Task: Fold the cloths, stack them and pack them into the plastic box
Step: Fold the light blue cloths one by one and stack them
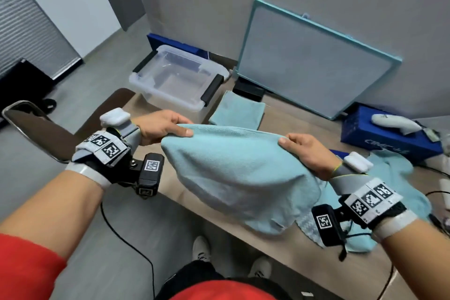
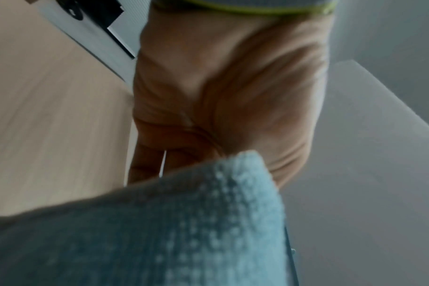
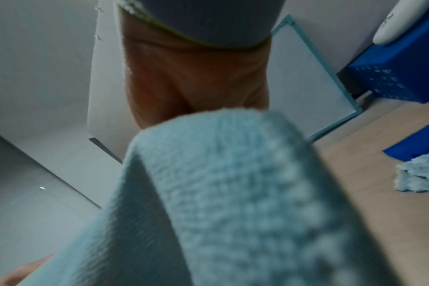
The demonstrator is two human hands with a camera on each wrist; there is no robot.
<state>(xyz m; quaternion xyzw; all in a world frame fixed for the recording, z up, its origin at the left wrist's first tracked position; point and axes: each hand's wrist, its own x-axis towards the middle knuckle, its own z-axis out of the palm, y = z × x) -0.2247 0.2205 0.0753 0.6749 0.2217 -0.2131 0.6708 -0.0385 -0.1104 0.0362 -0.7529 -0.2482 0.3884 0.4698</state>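
I hold a light blue cloth point(image 1: 238, 173) up above the wooden table point(image 1: 280, 246). My left hand point(image 1: 165, 126) pinches its upper left corner, and my right hand point(image 1: 304, 151) pinches the upper right corner. The cloth hangs down between them and billows toward me. In the left wrist view the cloth point(image 2: 184, 232) covers the fingers of the left hand point(image 2: 220, 96); in the right wrist view the cloth point(image 3: 220, 193) hides the fingers of the right hand point(image 3: 196, 77). A folded blue cloth point(image 1: 237, 112) lies flat beside the clear plastic box point(image 1: 177, 78), which stands open with nothing in it.
Another blue cloth point(image 1: 399, 190) lies crumpled at the right under my right wrist. A teal-framed board point(image 1: 314, 63) leans on the wall. A blue carton point(image 1: 387, 134) with a white device sits at right. A chair point(image 1: 36, 126) stands left of the table. Cables run along the right edge.
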